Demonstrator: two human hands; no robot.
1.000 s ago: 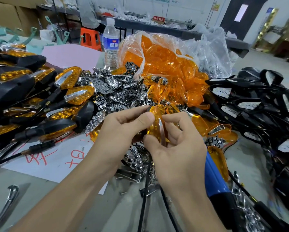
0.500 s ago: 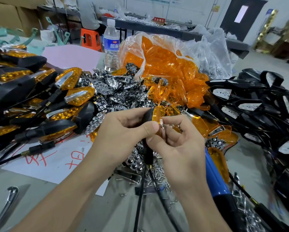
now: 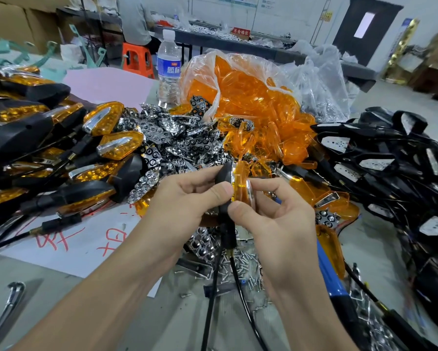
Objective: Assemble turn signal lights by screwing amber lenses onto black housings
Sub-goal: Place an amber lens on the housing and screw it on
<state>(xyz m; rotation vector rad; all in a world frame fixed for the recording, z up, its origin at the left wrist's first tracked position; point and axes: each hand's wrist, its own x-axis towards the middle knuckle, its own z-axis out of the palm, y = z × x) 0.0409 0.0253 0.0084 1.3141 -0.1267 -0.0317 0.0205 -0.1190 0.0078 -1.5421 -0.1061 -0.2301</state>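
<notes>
1. Near the middle of the desk (image 3: 60, 307), both hands meet just above a scatter of screws (image 3: 245, 268).
2. Fingers curled, the left hand (image 3: 185, 201) pinches the black housing (image 3: 225, 173) between thumb and forefinger; the housing's stem and cable (image 3: 209, 300) hang toward 6 o'clock.
3. With thumb and forefinger the right hand (image 3: 278, 224) pinches the amber lens (image 3: 240, 188); its other fingers are loosely bent.
4. Standing on edge, the lens touches the housing's right face.
5. Around the hands: finished lights (image 3: 106, 122) heaped at 9 o'clock, chrome reflectors (image 3: 177, 143) at 12 o'clock with a clear bag of lenses (image 3: 250, 97) beyond them, and a pile of bare housings (image 3: 377, 160) at 3 o'clock.
6. A water bottle (image 3: 169, 64) stands upright at 11 o'clock; a blue tool (image 3: 335, 297) lies at 5 o'clock, beside the right wrist.
</notes>
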